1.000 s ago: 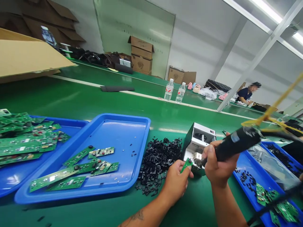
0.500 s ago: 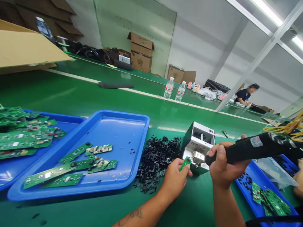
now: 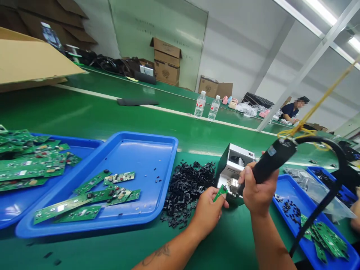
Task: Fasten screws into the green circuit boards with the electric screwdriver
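Observation:
My left hand (image 3: pixel 206 213) pinches a small green circuit board (image 3: pixel 220 192) in front of a black and silver box-shaped machine (image 3: pixel 234 171), which looks like a screw feeder. Wrapped around a black electric screwdriver (image 3: pixel 273 159) is my right hand (image 3: pixel 260 193). The driver slants down to the left, its lower end near the metal block on the machine's front; the tip is hidden behind my fingers. Left of the machine lies a heap of small black plastic parts (image 3: pixel 188 193).
A blue tray (image 3: pixel 135 150) at the left holds several circuit boards, beside another piled tray. At right, a second blue tray (image 3: pixel 282 183) carries boards and black bits. Two water bottles (image 3: pixel 200 105) stand behind. A yellow cord (image 3: pixel 315 107) rises from the driver. Another person sits far right.
My right hand has swung the screwdriver from nearly level to a steeper slant, its lower end moving left and closer to the machine. My left hand keeps the board almost in place.

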A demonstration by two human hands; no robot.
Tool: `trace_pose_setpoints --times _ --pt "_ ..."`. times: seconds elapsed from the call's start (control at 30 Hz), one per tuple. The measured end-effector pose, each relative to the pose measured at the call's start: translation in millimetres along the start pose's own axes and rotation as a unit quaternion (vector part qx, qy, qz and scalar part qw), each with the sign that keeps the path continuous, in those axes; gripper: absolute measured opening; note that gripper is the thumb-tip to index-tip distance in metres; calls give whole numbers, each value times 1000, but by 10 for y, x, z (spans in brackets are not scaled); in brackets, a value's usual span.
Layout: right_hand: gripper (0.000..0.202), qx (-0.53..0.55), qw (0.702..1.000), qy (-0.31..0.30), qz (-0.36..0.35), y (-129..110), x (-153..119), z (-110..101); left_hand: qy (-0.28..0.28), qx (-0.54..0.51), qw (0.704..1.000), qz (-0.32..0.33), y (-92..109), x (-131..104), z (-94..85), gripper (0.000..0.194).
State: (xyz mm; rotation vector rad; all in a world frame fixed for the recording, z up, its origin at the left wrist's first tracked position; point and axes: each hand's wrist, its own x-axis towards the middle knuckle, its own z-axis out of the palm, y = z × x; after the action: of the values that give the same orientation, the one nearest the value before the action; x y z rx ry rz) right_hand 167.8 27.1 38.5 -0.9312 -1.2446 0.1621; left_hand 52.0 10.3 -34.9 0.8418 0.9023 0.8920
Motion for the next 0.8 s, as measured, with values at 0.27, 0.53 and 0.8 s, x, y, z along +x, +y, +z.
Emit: trace_pose_setpoints --times 0.27,0.53,0.8 --pt "64 36 990 112 -74 -263 -13 104 0 -12 1000 2 -26 30 12 26" --pt "61 44 990 100 -87 -213 -14 186 19 -4 1000 -2 -2 12 53 19" --pt "60 38 995 62 -75 -194 -81 170 21 -6 1000 3 11 7 71 15"
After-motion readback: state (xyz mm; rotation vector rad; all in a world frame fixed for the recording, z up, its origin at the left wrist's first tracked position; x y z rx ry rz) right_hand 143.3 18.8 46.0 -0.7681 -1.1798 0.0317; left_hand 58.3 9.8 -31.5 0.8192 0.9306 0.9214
